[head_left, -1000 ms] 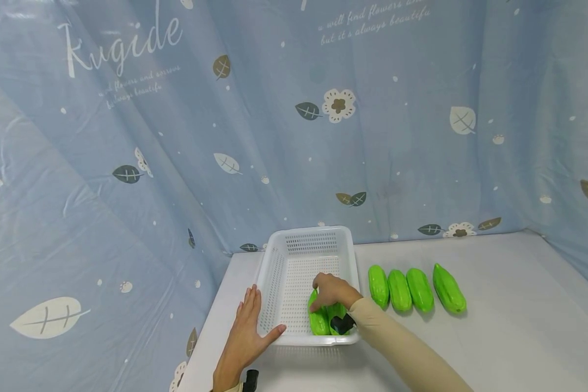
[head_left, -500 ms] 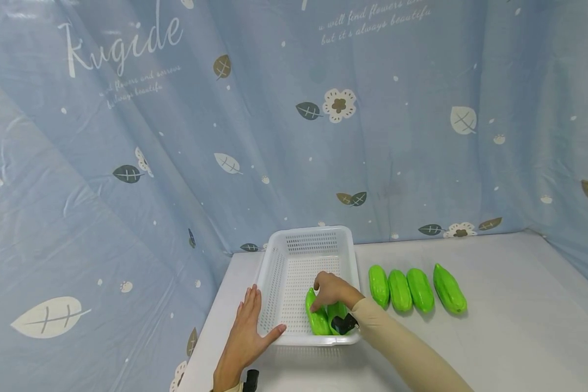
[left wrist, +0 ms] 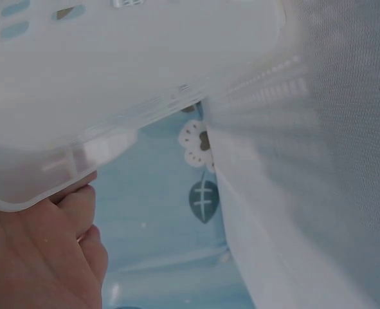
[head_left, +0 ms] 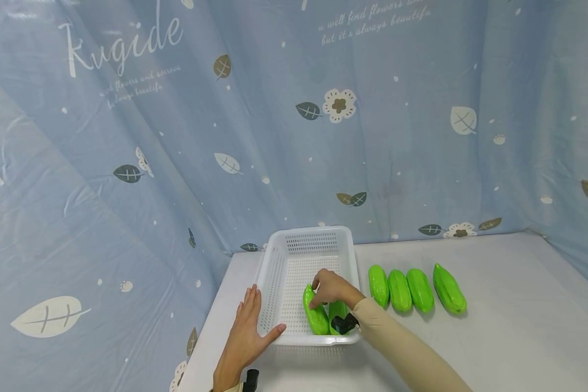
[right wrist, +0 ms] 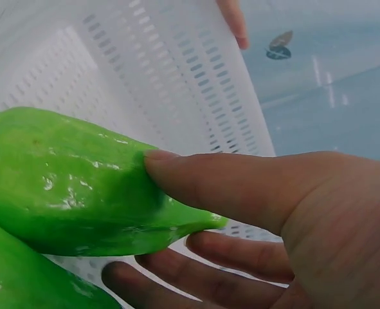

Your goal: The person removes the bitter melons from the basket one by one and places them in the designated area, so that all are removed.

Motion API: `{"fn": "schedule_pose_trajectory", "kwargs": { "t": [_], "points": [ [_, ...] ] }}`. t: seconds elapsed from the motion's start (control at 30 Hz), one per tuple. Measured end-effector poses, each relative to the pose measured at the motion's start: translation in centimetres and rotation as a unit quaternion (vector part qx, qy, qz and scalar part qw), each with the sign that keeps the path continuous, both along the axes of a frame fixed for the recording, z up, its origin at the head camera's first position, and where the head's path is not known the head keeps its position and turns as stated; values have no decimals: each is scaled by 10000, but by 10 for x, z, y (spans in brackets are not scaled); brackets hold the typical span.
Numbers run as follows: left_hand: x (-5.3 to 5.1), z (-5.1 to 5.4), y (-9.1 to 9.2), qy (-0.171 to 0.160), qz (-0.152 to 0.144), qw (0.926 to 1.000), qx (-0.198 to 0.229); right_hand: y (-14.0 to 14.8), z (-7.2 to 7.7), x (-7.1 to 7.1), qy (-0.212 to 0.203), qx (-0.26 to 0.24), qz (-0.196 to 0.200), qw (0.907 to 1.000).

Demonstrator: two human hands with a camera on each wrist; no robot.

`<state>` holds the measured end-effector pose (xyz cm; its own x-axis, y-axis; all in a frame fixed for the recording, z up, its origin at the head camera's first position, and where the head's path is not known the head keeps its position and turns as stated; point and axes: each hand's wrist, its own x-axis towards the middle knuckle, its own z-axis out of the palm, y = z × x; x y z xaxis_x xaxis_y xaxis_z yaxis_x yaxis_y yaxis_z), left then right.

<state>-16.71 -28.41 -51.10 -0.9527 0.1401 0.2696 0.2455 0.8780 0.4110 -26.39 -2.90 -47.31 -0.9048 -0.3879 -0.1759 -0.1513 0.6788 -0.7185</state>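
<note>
A white perforated plastic basket [head_left: 277, 261] stands on the table. Two green papayas lie inside at its near right: a tilted papaya [head_left: 314, 311] and, close beside it, another papaya [head_left: 337, 311] partly hidden by my right wrist. My right hand [head_left: 330, 287] reaches into the basket and holds the left papaya near its pointed end. In the right wrist view the thumb presses that papaya [right wrist: 74, 180] and the fingers pass below its tip. My left hand [head_left: 247, 335] rests against the basket's near left corner, fingers extended; the left wrist view shows it beside the rim [left wrist: 16, 203].
Right of the basket, several more papayas stand in a loose row: one papaya [head_left: 379, 286] nearest the basket, one papaya [head_left: 449, 289] farthest right and slanted. A blue printed curtain [head_left: 397, 163] hangs behind and left of the white table [head_left: 514, 305].
The left papaya's pointed end has swung to the left, away from the other papaya, with my right hand on it. My left hand and the basket have stayed in place.
</note>
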Motion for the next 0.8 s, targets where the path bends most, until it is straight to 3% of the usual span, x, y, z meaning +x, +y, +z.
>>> {"fn": "schedule_pose_trajectory", "kwargs": {
  "t": [0.3,0.53,0.8],
  "points": [
    [0,0,0,-15,3,10000,-16,2,1,0,-183,-316,84,9993],
    [-1,0,0,-42,-1,10000,13,4,2,-1,-75,-512,83,9986],
    [-1,-1,-1,-88,23,10000,17,10,1,-3,-247,-1095,-17,9937]
  ]
}}
